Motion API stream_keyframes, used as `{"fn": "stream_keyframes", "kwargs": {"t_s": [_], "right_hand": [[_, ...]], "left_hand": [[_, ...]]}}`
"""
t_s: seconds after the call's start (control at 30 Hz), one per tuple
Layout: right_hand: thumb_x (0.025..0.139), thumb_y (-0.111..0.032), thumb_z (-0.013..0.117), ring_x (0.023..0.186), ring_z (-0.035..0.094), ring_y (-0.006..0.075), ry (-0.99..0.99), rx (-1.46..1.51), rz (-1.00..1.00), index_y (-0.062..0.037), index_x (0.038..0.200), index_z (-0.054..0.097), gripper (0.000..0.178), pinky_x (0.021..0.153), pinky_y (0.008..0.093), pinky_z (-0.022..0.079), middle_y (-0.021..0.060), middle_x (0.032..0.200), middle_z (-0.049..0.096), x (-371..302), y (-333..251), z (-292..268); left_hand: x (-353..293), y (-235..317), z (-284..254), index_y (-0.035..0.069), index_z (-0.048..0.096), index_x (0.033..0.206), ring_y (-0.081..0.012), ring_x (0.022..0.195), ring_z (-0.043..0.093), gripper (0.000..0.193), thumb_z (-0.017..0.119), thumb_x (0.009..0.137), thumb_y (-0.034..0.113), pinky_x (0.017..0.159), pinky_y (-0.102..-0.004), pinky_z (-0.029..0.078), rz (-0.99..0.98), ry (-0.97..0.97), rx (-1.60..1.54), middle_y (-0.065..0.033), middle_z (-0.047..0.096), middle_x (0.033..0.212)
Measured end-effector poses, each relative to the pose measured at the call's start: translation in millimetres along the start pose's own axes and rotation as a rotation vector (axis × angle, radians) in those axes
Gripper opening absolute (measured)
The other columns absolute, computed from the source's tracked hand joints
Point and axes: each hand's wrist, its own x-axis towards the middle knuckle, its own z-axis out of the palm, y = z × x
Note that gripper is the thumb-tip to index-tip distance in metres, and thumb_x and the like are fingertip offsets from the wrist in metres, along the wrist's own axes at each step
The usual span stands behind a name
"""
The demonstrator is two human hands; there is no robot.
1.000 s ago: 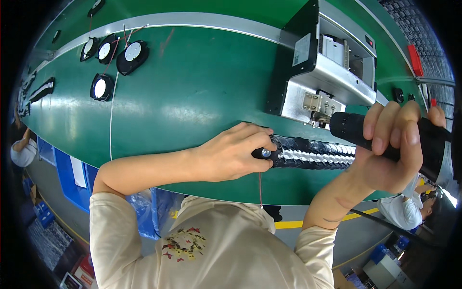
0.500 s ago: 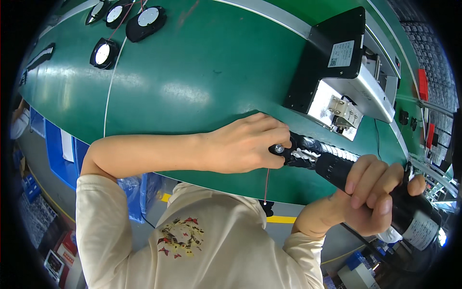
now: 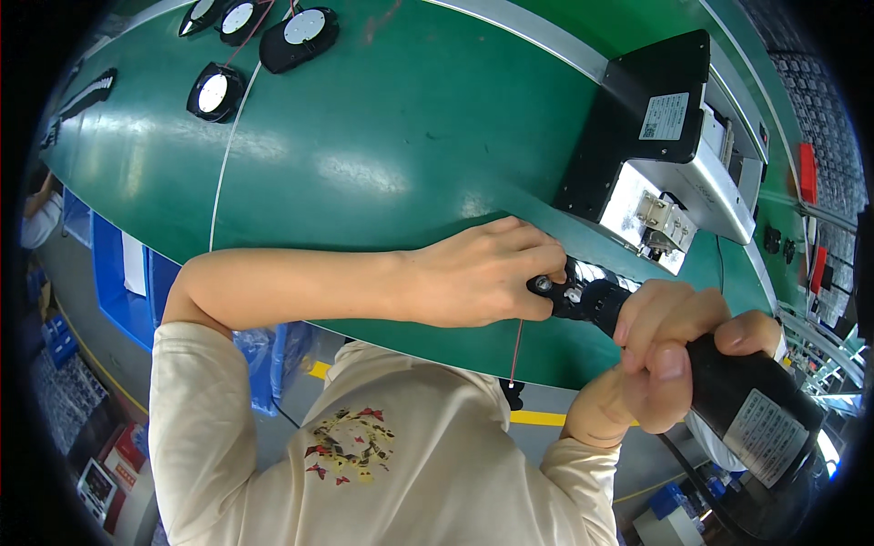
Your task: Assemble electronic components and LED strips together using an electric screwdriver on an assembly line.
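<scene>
Near the table's front edge, my left hand [image 3: 492, 273] grips a small black part [image 3: 570, 300] with shiny silver surfaces and a round metal piece at its near end. A thin red wire [image 3: 516, 350] hangs from below that hand over the table edge. My right hand [image 3: 669, 341] is wrapped round a black corded electric screwdriver [image 3: 728, 369], its labelled rear end pointing to the lower right. The screwdriver's front end meets or overlaps the black part; the tip's contact cannot be made out. My left fingers hide much of the part.
A black and silver bench machine [image 3: 628, 127] stands at the back right. Several black housings with white discs [image 3: 213, 93], joined by red wires, lie at the far left. A white line [image 3: 222, 182] crosses the green table [image 3: 382, 118]. Blue bins [image 3: 123, 291] stand below its left edge.
My right hand has brought the screwdriver left, its front end closer to my left hand and covering more of the black part. The view has shifted slightly.
</scene>
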Motion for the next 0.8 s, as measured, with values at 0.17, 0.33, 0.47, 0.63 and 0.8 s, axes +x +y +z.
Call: {"fn": "stream_keyframes", "kwargs": {"t_s": [0.17, 0.33, 0.47, 0.63, 0.8], "right_hand": [[0.085, -0.003, 0.063, 0.047, 0.049, 0.0149, 0.072, 0.1, 0.041, -0.0125, 0.115, 0.037, 0.04, 0.046, 0.0321, 0.046, 0.0037, 0.067, 0.051, -5, -12, -10], [0.087, -0.01, 0.06, 0.054, 0.048, 0.01, 0.266, 0.21, -0.111, -0.0091, 0.116, 0.047, 0.031, 0.053, 0.0258, 0.042, -0.0018, 0.071, 0.048, 18, -44, -49], [0.08, -0.011, 0.062, 0.053, 0.044, 0.0076, 0.362, 0.495, -0.206, -0.0073, 0.092, 0.052, 0.016, 0.064, 0.0255, 0.042, -0.0039, 0.065, 0.045, 52, -63, -118], [0.086, -0.007, 0.059, 0.068, 0.05, 0.0141, 0.75, -0.232, -0.222, -0.0035, 0.101, 0.055, 0.016, 0.072, 0.0329, 0.046, 0.0026, 0.078, 0.051, 85, -12, -128], [0.086, -0.015, 0.059, 0.061, 0.044, 0.0104, 0.373, 0.189, -0.255, -0.0071, 0.092, 0.055, 0.011, 0.063, 0.0279, 0.039, -0.0006, 0.069, 0.042, 57, -63, -125]], "left_hand": [[-1, 0, 2, 0.012, 0.072, 0.089, -0.0325, 0.115, 0.058, 0.016, 0.071, 0.074, 0.017, 0.091, -0.0407, 0.048, 0.012, 0.008, 0.008, -0.0083, 0.061, 0.109], [0, -1, -1, 0.013, 0.072, 0.09, -0.0314, 0.115, 0.058, 0.016, 0.073, 0.074, 0.015, 0.089, -0.0407, 0.048, 0.001, -0.018, 0.017, -0.0076, 0.059, 0.109], [1, 0, 0, 0.012, 0.071, 0.089, -0.03, 0.112, 0.056, 0.017, 0.07, 0.072, 0.012, 0.093, -0.042, 0.046, 0.007, 0.04, -0.023, -0.0074, 0.057, 0.111], [5, 2, 2, 0.012, 0.071, 0.092, -0.0308, 0.113, 0.057, 0.02, 0.074, 0.072, 0.012, 0.093, -0.043, 0.047, 0.015, 0.016, -0.012, -0.0071, 0.056, 0.11], [4, 3, 7, 0.012, 0.071, 0.093, -0.0315, 0.113, 0.057, 0.02, 0.073, 0.072, 0.012, 0.093, -0.0433, 0.047, 0.016, 0.018, 0.007, -0.008, 0.056, 0.111]]}}
